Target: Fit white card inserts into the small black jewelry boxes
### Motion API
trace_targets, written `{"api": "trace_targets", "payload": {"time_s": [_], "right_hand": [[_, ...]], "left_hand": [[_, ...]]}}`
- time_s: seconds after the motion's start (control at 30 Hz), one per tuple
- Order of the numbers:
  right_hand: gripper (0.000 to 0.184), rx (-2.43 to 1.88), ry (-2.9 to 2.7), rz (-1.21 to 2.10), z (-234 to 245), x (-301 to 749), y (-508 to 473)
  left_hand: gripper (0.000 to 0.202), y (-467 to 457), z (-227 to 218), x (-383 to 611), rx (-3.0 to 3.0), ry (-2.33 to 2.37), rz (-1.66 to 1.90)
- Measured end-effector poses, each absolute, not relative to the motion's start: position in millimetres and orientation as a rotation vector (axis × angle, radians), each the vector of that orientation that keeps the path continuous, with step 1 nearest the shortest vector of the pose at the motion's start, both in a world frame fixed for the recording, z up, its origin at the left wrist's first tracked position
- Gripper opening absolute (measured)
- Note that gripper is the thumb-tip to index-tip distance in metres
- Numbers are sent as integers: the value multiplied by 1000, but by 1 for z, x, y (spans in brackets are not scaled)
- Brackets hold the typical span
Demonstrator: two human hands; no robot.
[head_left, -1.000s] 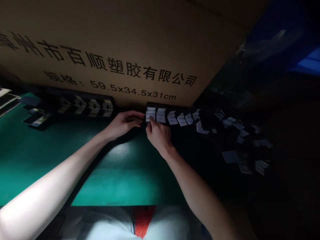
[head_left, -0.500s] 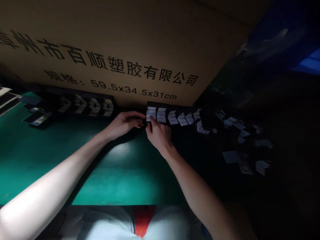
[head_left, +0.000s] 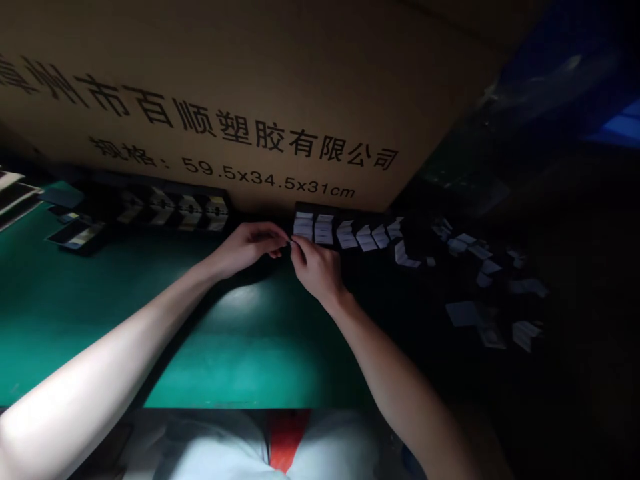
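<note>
Just in front of the carton, my left hand [head_left: 253,245] and my right hand [head_left: 317,265] meet fingertip to fingertip. Both are closed in a pinch, and whatever lies between the tips is too small and dark to make out. Right behind my right hand stands a row of white folded paper slips [head_left: 323,229], the nearest of them along a dark strip. More folded slips [head_left: 367,238] continue the row to the right. Left of my left hand, a dark tray-like holder [head_left: 200,217] bears several pale folded pieces.
A large printed cardboard carton [head_left: 225,80] walls off the back of the green table [head_left: 220,360]. Scattered paper slips [head_left: 477,250] lie in shadow at right, with a flat pale card [head_left: 463,313]. Small dark open boxes [head_left: 77,233] sit at left.
My right hand's fingers have drawn back from the nearest white slips and down to my left fingertips. My left hand has barely moved.
</note>
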State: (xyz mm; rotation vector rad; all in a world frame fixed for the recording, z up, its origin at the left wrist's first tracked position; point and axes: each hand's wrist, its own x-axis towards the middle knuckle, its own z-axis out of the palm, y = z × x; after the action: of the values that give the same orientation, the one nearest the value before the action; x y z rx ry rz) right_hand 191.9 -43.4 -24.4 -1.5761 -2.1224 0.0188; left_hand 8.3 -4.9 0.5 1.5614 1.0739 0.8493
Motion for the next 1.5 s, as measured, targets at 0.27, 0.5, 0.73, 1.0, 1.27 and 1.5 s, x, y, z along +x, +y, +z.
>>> {"api": "trace_targets", "payload": {"time_s": [0.27,0.5,0.73,1.0,1.27,1.5], "right_hand": [[34,-1547,-2171,66,-23,193,-45],[29,-1609,-2162,75,-21,191,-45],[30,-1570,-2147,97,-22,191,-45],[31,-1550,-2157,97,-25,193,-45],[30,-1570,-2163,121,-20,193,-46],[28,-1601,-2151,112,-21,191,-45]], "left_hand": [[22,-7,6,9,1531,1049,840],[16,-5,3,7,1513,1017,851],[16,-5,3,6,1533,1015,837],[17,-7,7,7,1527,1009,823],[19,-6,5,7,1537,1007,814],[22,-5,5,6,1541,1020,805]]}}
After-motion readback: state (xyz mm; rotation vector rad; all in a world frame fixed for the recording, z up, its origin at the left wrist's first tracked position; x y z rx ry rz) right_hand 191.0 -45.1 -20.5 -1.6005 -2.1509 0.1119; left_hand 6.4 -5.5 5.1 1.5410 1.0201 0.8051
